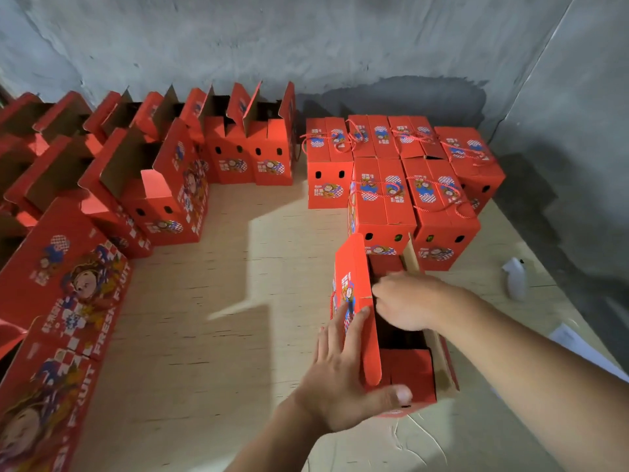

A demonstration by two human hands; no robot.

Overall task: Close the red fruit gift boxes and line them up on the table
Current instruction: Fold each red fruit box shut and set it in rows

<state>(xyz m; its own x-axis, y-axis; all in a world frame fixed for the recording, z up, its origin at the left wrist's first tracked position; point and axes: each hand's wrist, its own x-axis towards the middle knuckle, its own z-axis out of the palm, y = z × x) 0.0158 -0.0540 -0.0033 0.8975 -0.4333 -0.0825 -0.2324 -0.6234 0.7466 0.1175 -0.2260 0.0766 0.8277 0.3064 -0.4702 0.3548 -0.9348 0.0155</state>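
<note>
Nearest, at 6 o'clock: left hand (335, 383) flat against outer left wall and raised left flap (354, 301) of the open box (408, 373); fingers straight, thumb laid along the near end panel. Grip wide, pressing, nothing enclosed.

Just beyond: right hand (406, 301) reaching down into the box mouth, fingers bent toward an inner flap; whether anything is pinched cannot be told, blurred. Right flap (442, 362) splayed outward, brown side up. Box standing on the desk (258, 287) at about 5 o'clock of the bare middle.

Risks, judged:
- Left flap folded down before right hand is out: fingers trapped, flap creased.
- Inner flap not tucked flat: top flaps would not meet, lid would spring back.
- Sideways push from left hand unopposed: box may slide toward 3 o'clock, nudging the closed boxes (408, 185) just beyond at 1 o'clock and spoiling their rows.
- Rope handles on those closed boxes lying loose; could snag a flap when the box is slid up beside them.

Farther, 9 to 11 o'clock: many open boxes (163, 185) with flaps up, not yet closed. White object (515, 277) at 3 o'clock by the desk edge, unidentified.
</note>
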